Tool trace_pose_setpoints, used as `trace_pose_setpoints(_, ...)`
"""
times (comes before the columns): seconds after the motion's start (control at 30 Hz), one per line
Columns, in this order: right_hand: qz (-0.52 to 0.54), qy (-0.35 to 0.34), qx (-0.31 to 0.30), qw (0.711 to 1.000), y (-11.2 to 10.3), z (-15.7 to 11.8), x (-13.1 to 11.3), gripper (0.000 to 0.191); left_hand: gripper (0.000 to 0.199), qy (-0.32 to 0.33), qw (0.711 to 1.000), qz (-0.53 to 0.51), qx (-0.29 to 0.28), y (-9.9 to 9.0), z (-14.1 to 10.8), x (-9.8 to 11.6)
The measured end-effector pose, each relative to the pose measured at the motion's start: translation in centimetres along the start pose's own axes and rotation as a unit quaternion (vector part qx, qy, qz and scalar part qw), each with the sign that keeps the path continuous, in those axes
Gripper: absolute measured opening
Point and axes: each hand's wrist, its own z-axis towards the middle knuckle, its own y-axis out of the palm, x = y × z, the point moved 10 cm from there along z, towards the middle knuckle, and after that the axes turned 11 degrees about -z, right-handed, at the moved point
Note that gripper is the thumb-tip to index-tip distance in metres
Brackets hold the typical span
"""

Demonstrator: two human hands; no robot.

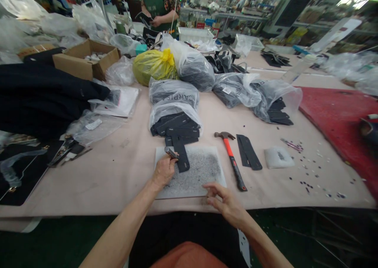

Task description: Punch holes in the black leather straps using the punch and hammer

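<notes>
My left hand is closed around a small metal tool at the left part of a speckled white board. Beside the tool, a black strip with a rounded end lies over the board's upper left. My right hand is at the board's lower right edge, fingers apart and holding nothing. A hammer with a red and black handle lies right of the board, with two overlapping black strips beyond it. Behind the board, a clear plastic bag spills a pile of black pieces.
Further right are a small white pad, tweezers-like tool, scattered bits and a red sheet. Dark fabric and a cardboard box stand left. More filled bags lie behind; a person's hand shows across the table.
</notes>
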Motion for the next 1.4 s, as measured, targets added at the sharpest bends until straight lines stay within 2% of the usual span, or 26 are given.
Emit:
trace_pose_setpoints(0.07,-0.042,0.054,-0.026,0.997,0.2,-3.7,3.7,0.023,0.024,-0.005,1.0,-0.008,0.003,-0.1,0.0,-0.1)
trace_pose_setpoints(0.13,-0.131,0.124,-0.034,0.983,0.4,-7.7,8.7,0.032,0.024,-0.007,1.0,-0.01,0.004,-0.2,0.0,-0.1)
trace_pose_setpoints(0.17,-0.197,0.167,-0.029,0.966,0.3,-9.6,11.4,0.032,0.024,-0.007,1.0,-0.01,0.004,-0.2,0.1,-0.1)
trace_pose_setpoints(0.2,-0.273,0.212,0.001,0.938,-0.4,-11.5,13.8,0.031,0.023,-0.007,1.0,-0.01,0.003,-0.2,0.1,0.0)
trace_pose_setpoints(0.27,-0.356,0.257,0.019,0.898,-0.9,-14.1,17.1,0.029,0.023,-0.003,1.0,-0.011,0.002,-0.2,0.2,0.1)
trace_pose_setpoints(0.3,-0.374,0.269,0.025,0.887,-1.1,-14.7,17.8,0.026,0.023,-0.001,1.0,-0.012,0.002,-0.2,0.2,0.1)
trace_pose_setpoints(0.33,-0.373,0.271,0.026,0.887,-1.2,-14.7,17.8,0.021,0.023,0.001,1.0,-0.013,0.003,-0.3,0.2,0.1)
trace_pose_setpoints(0.4,-0.336,0.234,0.034,0.912,-1.5,-12.8,15.2,0.011,0.023,0.001,1.0,-0.014,0.006,-0.3,0.2,0.1)
trace_pose_setpoints(0.47,-0.273,0.14,0.061,0.95,-1.9,-8.8,9.6,0.016,0.023,-0.003,1.0,-0.014,0.01,-0.4,0.2,0.1)
trace_pose_setpoints(0.53,-0.24,0.065,0.123,0.961,-3.1,-4.1,3.3,0.021,0.023,-0.008,1.0,-0.013,0.012,-0.5,0.2,0.0)
trace_pose_setpoints(0.6,-0.251,0.022,0.189,0.949,-4.0,1.0,-1.8,0.021,0.023,-0.007,1.0,-0.013,0.013,-0.5,0.2,0.1)
trace_pose_setpoints(0.63,-0.273,0.013,0.209,0.939,-4.0,3.5,-3.6,0.019,0.024,-0.005,1.0,-0.014,0.013,-0.5,0.2,0.1)
trace_pose_setpoints(0.73,-0.316,0.017,0.225,0.922,-2.8,10.9,-6.1,0.03,0.024,0.006,1.0,-0.009,0.015,-0.7,0.3,0.4)
trace_pose_setpoints(0.83,-0.254,0.048,0.204,0.944,-1.4,16.3,-5.7,0.036,0.024,0.012,1.0,-0.008,0.018,-0.9,0.3,0.5)
trace_pose_setpoints(0.9,-0.208,0.062,0.204,0.955,-1.0,18.1,-5.4,0.035,0.023,0.016,0.999,-0.018,0.026,-1.2,0.3,0.6)
trace_pose_setpoints(0.97,-0.181,0.058,0.212,0.959,-1.3,18.4,-5.4,0.036,0.023,0.017,0.999,-0.029,0.04,-1.6,0.2,0.5)
trace_pose_setpoints(1.07,-0.142,0.035,0.209,0.967,-2.8,16.9,-4.8,0.035,0.023,0.006,0.997,-0.04,0.06,-2.1,0.0,0.2)
trace_pose_setpoints(1.13,-0.094,0.009,0.2,0.975,-4.8,15.0,-3.5,0.036,0.023,-0.002,0.997,-0.043,0.057,-1.9,-0.2,-0.1)
trace_pose_setpoints(1.2,-0.059,0.003,0.192,0.98,-7.5,12.6,-1.0,0.038,0.022,-0.003,0.998,-0.045,0.046,-1.6,-0.2,-0.2)
trace_pose_setpoints(1.3,-0.107,0.068,0.165,0.978,-11.9,9.2,4.2,0.04,0.022,0.003,0.998,-0.044,0.036,-1.3,-0.2,-0.1)
trace_pose_setpoints(1.4,-0.16,0.112,0.09,0.977,-13.4,7.0,7.7,0.044,0.023,0.009,0.998,-0.038,0.041,-1.4,0.0,-0.2)
